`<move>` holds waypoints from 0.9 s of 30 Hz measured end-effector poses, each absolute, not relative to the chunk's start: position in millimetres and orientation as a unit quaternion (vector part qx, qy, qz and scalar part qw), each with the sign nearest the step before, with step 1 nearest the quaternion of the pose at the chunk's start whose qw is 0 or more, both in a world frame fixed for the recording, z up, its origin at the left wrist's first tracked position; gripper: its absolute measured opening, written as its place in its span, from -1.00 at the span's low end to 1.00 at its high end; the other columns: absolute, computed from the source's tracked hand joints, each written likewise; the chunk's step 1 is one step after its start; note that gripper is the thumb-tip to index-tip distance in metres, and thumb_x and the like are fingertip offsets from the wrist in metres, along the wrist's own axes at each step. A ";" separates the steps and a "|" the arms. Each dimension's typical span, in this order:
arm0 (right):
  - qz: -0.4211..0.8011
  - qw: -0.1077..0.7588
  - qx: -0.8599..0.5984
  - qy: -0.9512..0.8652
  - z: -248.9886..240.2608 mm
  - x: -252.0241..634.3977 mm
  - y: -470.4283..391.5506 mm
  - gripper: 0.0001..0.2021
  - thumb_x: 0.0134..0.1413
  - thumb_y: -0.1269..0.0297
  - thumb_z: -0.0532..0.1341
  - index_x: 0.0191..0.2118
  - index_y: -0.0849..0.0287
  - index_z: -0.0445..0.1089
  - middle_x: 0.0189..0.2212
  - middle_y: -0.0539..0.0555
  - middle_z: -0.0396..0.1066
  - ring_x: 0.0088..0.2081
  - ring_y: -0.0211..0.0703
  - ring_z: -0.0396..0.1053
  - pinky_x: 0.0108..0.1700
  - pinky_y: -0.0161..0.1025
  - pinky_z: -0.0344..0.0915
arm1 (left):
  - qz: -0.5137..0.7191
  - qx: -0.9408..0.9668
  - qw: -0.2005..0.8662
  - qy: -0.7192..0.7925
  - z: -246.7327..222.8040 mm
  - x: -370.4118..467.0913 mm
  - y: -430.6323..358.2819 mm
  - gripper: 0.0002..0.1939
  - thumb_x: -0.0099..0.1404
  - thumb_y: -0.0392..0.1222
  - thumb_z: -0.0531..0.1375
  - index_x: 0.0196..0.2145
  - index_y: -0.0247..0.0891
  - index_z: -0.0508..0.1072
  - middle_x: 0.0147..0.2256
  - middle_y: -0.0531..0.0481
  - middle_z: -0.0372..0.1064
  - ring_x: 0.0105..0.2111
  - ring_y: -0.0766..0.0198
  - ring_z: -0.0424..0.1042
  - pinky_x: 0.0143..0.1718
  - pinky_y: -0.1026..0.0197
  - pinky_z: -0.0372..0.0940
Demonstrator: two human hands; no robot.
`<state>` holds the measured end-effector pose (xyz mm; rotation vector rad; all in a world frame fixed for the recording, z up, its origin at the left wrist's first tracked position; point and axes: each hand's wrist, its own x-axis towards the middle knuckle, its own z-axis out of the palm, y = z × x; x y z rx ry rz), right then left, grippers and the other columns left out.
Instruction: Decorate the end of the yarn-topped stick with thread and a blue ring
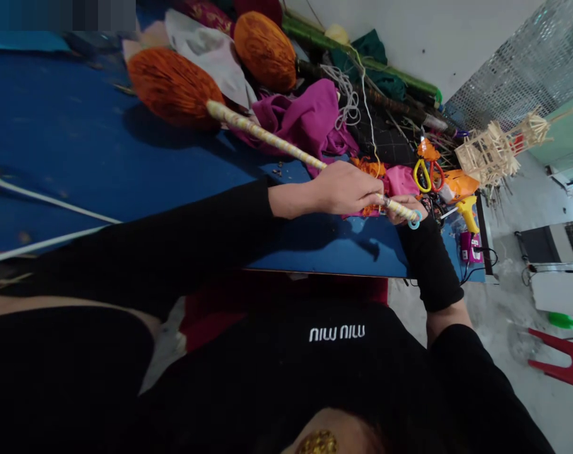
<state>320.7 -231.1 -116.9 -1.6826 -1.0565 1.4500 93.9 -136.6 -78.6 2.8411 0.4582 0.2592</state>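
Observation:
A long stick wrapped in pale yellow patterned ribbon (272, 137) runs slantwise across the view. My left hand (345, 186) is closed around it near its lower right end. Just beyond, my right hand (406, 207) is closed on the same end, its fingers partly hidden behind the stick. A small light-blue ring (415, 219) shows at the stick's tip by my right wrist. The stick's thicker far end overlaps an orange pleated fabric bulb (173, 87); whether they are joined I cannot tell. Magenta cloth (309, 116) lies behind the stick.
On the blue table (78, 151) lie a second orange bulb (265, 50), white cord (345, 94), scissors with yellow and red handles (423, 175), a yellow glue gun (468, 214) and a purple power box (470, 248). A wooden stick structure (491, 154) stands right; a red stool (563, 359) is beyond.

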 end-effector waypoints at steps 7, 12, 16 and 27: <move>0.498 0.400 -0.606 -0.473 -101.7 310.2 -226.3 -0.44 -0.21 -0.25 0.47 -0.55 0.15 0.31 -0.69 -0.11 0.23 -0.62 -0.41 0.10 -0.55 -0.34 0.03 | 0.051 0.983 0.105 0.143 -83.1 95.7 -137.4 -0.58 0.55 -0.02 -0.05 -0.04 -0.16 0.57 -0.09 -0.03 0.64 -0.17 0.15 0.58 -0.36 0.18 0.03; 0.382 0.377 -0.583 -0.609 -88.7 305.8 -229.4 -0.39 -0.04 -0.37 0.34 -0.58 0.16 0.37 -0.64 -0.05 0.30 -0.56 -0.34 0.18 -0.47 -0.29 0.10 | 0.015 0.987 0.086 0.134 -86.8 98.8 -137.2 -0.62 0.54 -0.02 -0.02 -0.04 -0.14 0.57 -0.15 -0.02 0.63 -0.25 0.16 0.55 -0.41 0.15 -0.03; 0.315 0.322 -0.566 -0.690 -87.0 307.6 -227.2 -0.40 0.13 -0.33 0.22 -0.58 0.13 0.35 -0.61 -0.04 0.28 -0.54 -0.31 0.20 -0.40 -0.25 0.16 | 0.011 0.991 0.061 0.117 -89.8 97.5 -137.7 -0.55 0.56 -0.05 -0.12 0.02 -0.14 0.55 -0.15 -0.01 0.63 -0.29 0.20 0.49 -0.40 0.12 0.03; -0.209 0.140 -0.662 -0.706 -95.6 259.9 -274.1 -0.63 0.43 0.15 0.10 -0.40 0.16 0.44 -0.46 0.05 0.39 -0.50 -0.29 0.13 -0.41 -0.20 -0.03 | 0.055 0.981 0.084 0.164 -93.0 99.5 -134.2 -0.64 0.50 -0.05 -0.01 -0.13 -0.19 0.56 -0.23 -0.07 0.62 -0.28 0.13 0.54 -0.44 0.14 -0.03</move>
